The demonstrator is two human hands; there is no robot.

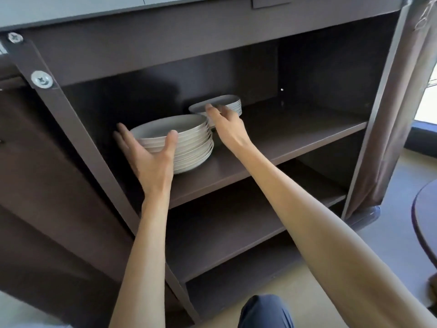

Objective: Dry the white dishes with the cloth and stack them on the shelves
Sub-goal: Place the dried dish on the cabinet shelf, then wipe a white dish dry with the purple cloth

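Two stacks of white dishes stood on the upper shelf (295, 138) of a dark brown cabinet, at centre frame. The left hand (151, 155) was spread wide, fingers straight, cupping the near stack of round plates (189, 138) without gripping it. The right hand (227, 125) reached above it, loosely open, with fingertips touching the rim of the oblong dishes (224, 102) stacked just behind.

There are two stacks of white dishes: a plate stack (189, 147) and an oval dish stack (227, 104). Two hands reach in, the left hand (151, 157) and the right hand (227, 125). Two shelves show: upper shelf (295, 136), lower shelf (224, 223).
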